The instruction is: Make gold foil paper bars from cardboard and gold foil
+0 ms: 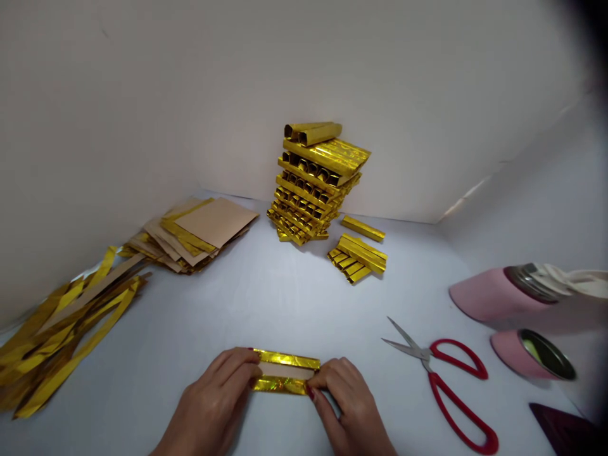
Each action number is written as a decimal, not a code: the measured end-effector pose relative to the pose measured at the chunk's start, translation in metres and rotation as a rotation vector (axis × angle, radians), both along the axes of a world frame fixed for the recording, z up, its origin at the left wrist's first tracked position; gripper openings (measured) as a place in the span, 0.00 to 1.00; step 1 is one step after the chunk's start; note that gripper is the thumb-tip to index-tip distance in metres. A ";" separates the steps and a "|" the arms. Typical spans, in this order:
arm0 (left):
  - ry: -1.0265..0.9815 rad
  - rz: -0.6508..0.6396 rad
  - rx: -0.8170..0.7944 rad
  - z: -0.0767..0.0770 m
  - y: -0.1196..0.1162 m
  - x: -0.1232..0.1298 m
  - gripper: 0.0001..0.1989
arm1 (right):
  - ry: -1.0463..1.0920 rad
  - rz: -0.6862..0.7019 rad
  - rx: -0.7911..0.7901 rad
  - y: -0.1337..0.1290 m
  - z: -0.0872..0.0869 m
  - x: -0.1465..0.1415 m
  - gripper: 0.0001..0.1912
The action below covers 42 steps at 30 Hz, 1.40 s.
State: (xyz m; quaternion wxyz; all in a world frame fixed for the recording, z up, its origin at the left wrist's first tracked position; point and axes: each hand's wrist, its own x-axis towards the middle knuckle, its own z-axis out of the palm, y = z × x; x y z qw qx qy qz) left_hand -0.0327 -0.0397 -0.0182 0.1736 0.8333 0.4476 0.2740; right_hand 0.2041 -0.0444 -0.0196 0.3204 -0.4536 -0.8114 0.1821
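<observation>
My left hand [213, 392] and my right hand [344, 405] pinch the two ends of a piece of brown card edged with gold foil [285, 372]. The foil is folded over its long top and bottom edges, leaving a bare card band along the middle. It lies on the white work surface [266, 310], close to my body. Further back stands a tilted, crisscrossed tower of folded gold foil tubes [308, 183]. In front of it lie a small stack of gold pieces [356, 256] and a single gold tube [363, 228].
Red-handled scissors [441, 380] lie open to my right. Beyond them are pink cylinders with metal rims [503, 294]. Left are brown card sheets with gold foil [199, 231] and loose gold foil strips [61, 335]. A white wall [142, 107] stands behind.
</observation>
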 end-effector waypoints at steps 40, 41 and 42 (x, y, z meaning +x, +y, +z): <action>0.430 -0.245 0.394 -0.003 -0.011 -0.018 0.15 | -0.590 -0.018 0.583 -0.026 -0.015 -0.006 0.18; 0.438 -0.251 0.395 -0.001 -0.010 -0.017 0.15 | -0.585 -0.003 0.584 -0.026 -0.016 -0.009 0.18; 0.448 -0.259 0.401 0.001 -0.010 -0.016 0.15 | -0.574 0.010 0.589 -0.026 -0.017 -0.011 0.18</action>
